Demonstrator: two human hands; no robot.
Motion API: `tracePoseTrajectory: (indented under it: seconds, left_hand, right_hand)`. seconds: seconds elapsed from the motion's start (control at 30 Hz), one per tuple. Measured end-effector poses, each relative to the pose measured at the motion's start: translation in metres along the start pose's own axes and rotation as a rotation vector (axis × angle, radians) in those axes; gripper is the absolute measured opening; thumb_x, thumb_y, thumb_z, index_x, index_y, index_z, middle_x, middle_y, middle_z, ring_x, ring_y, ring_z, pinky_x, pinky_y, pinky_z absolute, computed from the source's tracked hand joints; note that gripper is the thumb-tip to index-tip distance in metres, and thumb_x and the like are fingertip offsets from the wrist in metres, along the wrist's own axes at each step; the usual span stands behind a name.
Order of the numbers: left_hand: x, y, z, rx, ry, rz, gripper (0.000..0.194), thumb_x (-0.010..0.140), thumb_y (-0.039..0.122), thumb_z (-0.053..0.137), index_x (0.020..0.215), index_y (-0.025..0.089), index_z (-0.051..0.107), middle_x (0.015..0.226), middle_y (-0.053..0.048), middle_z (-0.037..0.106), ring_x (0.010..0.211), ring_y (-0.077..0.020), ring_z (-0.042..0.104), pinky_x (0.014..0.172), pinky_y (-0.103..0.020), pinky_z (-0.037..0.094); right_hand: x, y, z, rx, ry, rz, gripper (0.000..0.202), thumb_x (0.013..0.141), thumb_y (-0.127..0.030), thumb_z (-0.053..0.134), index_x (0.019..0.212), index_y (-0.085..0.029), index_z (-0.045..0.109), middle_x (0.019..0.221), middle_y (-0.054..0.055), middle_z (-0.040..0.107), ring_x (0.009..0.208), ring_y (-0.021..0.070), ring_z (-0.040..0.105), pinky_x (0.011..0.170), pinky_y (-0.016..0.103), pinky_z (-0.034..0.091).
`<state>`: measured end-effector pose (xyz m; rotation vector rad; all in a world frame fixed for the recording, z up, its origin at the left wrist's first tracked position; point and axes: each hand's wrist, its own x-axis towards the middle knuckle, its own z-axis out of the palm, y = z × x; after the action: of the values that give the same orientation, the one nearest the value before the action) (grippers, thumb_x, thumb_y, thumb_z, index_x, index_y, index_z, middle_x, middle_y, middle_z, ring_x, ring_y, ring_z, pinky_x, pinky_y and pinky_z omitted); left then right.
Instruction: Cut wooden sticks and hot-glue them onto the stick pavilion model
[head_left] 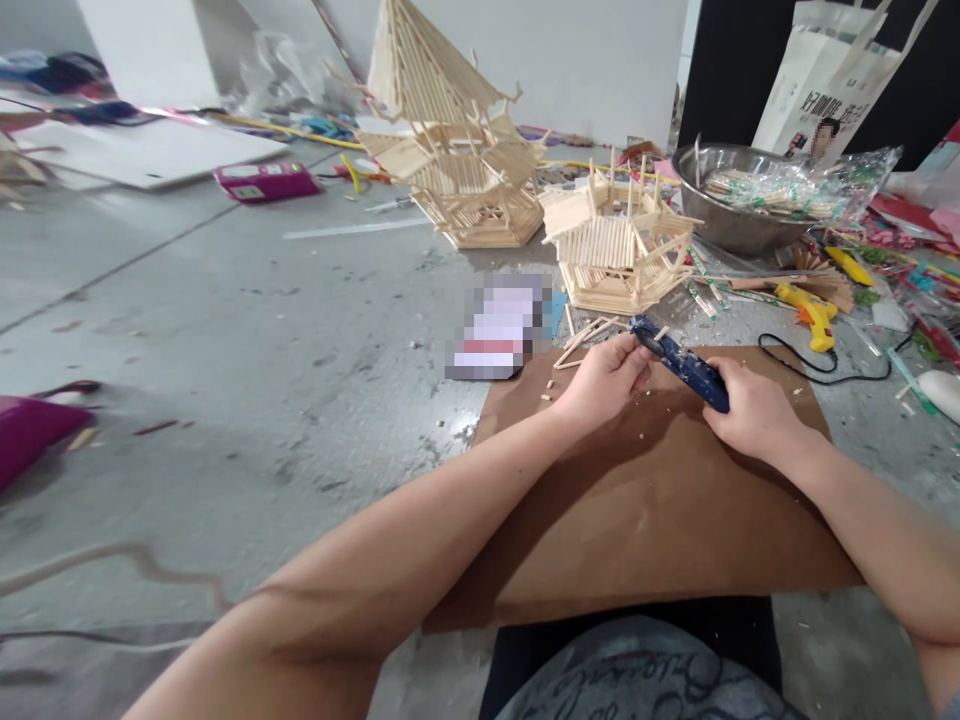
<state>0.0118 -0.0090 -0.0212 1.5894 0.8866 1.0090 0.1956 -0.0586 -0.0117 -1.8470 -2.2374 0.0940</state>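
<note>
My right hand (754, 405) is closed round the lower end of a dark blue cutter (686, 370) flecked with pale specks. A short wooden stick (661, 334) lies across the cutter near its far end. My left hand (611, 370) is pinched right beside that end, its fingertips on the stick, most of which they hide. Just beyond my left hand, several loose wooden sticks (581, 338) lie in a small heap. Small cut pieces (547, 391) are scattered on the brown board (660, 520) under my hands.
Behind the board stand a hexagonal stick model (600, 245) and a taller, roofed stick pagoda (457, 175). A blurred phone (495, 330) lies left of the sticks. A yellow glue gun (811, 315), its black cord and a metal bowl (742, 220) of packaged sticks are at right.
</note>
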Motion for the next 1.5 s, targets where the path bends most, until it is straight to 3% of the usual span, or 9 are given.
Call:
tracePoseTrajectory:
  seconds: [0.17,0.3,0.43,0.57,0.73,1.03,1.3,1.5]
  left_hand:
    - [0.0,-0.002,0.002,-0.026,0.024,-0.038,0.033,0.08,0.044,0.049,0.062,0.017,0.041,0.046,0.007,0.037,0.04,-0.0044,0.031,0.041,-0.019,0.025]
    - [-0.002,-0.001,0.004,0.062,0.074,-0.009,0.027,0.082,0.035,0.048,0.062,0.017,0.043,0.048,0.006,0.04,0.044,-0.0056,0.034,0.045,-0.019,0.028]
    - [-0.003,0.003,0.003,0.287,0.16,0.052,0.029,0.081,0.025,0.048,0.054,0.016,0.044,0.049,0.004,0.042,0.049,-0.0073,0.038,0.051,-0.02,0.03]
    - [-0.002,0.005,0.003,0.329,0.189,0.109,0.027,0.081,0.023,0.046,0.055,0.016,0.046,0.05,0.004,0.042,0.053,-0.0086,0.04,0.054,-0.02,0.032]
    - [0.0,0.006,0.001,0.206,0.135,0.119,0.019,0.081,0.026,0.048,0.065,0.016,0.054,0.051,0.004,0.042,0.053,-0.0088,0.04,0.053,-0.02,0.032]
    - [0.001,0.0,0.001,-0.135,0.075,0.05,0.037,0.071,0.052,0.057,0.065,0.016,0.053,0.044,0.007,0.035,0.043,-0.0058,0.031,0.042,-0.02,0.024]
    - [-0.002,0.01,0.0,-0.517,-0.085,-0.162,0.037,0.061,0.045,0.07,0.061,0.015,0.048,0.042,0.01,0.028,0.035,-0.0008,0.018,0.036,-0.017,0.011]
    - [0.0,0.01,-0.006,-0.553,-0.229,-0.25,0.035,0.061,0.043,0.07,0.063,0.015,0.05,0.043,0.011,0.026,0.035,-0.0008,0.016,0.034,-0.015,0.013]
  right_hand:
    - [0.001,-0.004,-0.002,-0.035,-0.049,0.04,0.034,0.071,-0.026,0.049,0.103,-0.016,0.052,0.085,0.011,0.067,0.075,0.0277,0.063,0.062,0.036,0.044]
    - [0.001,-0.005,-0.003,-0.034,-0.097,0.061,0.03,0.071,-0.026,0.05,0.099,-0.017,0.054,0.082,0.01,0.067,0.074,0.0269,0.063,0.061,0.034,0.043]
    - [0.0,-0.006,-0.004,-0.006,-0.098,0.074,0.03,0.071,-0.025,0.049,0.1,-0.018,0.054,0.084,0.01,0.067,0.077,0.0268,0.064,0.063,0.034,0.044]
    - [-0.001,-0.005,-0.004,0.016,-0.057,0.07,0.037,0.071,-0.026,0.05,0.107,-0.019,0.051,0.093,0.01,0.067,0.08,0.0278,0.063,0.064,0.036,0.044]
    - [-0.002,-0.004,-0.005,0.043,-0.051,0.047,0.043,0.07,-0.025,0.051,0.112,-0.019,0.048,0.097,0.01,0.066,0.083,0.0291,0.063,0.065,0.038,0.045]
    - [-0.001,0.0,-0.003,0.095,-0.008,-0.042,0.051,0.068,-0.021,0.049,0.119,-0.018,0.041,0.111,0.012,0.059,0.095,0.0289,0.058,0.074,0.04,0.047]
    - [0.002,0.008,-0.005,0.17,-0.038,-0.171,0.057,0.067,-0.018,0.047,0.123,-0.014,0.034,0.118,0.015,0.052,0.103,0.0292,0.053,0.085,0.043,0.042]
    - [0.005,0.016,-0.005,0.176,-0.069,-0.23,0.06,0.065,-0.019,0.048,0.123,-0.014,0.032,0.118,0.016,0.051,0.104,0.0293,0.053,0.087,0.043,0.041]
